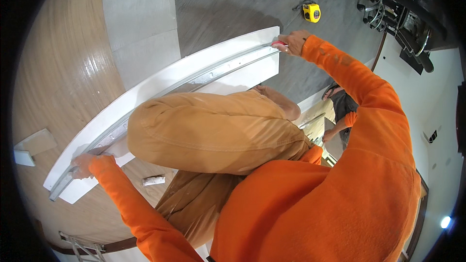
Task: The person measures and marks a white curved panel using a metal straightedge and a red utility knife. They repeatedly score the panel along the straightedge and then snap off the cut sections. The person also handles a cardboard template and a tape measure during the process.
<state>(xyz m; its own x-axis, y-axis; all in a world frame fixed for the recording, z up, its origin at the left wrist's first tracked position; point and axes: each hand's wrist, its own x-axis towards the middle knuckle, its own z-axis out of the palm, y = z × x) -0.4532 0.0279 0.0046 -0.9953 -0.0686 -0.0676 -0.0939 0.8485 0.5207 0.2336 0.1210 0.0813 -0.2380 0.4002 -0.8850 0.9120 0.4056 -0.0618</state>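
A long white board [165, 78] lies on the floor in front of my bent knee, and a grey metal channel [213, 73] rests lengthwise on it. At the near left end, my left hand [86, 165] is closed around the channel, fingers pressing on it and the board. My right hand [293, 42] is at the far right end, closed on a small red tool [279, 43] whose tip meets the channel's end. Most of that tool is hidden by my fingers. My knee covers part of the channel's near edge.
A yellow tape measure [311, 11] lies beyond my right hand. Beside my left forearm is a small white block [154, 180]. Board scraps [36, 142] lie at the far left, and a stepladder [82, 250] stands lower left. Another person's hand [329, 136] shows behind my right side.
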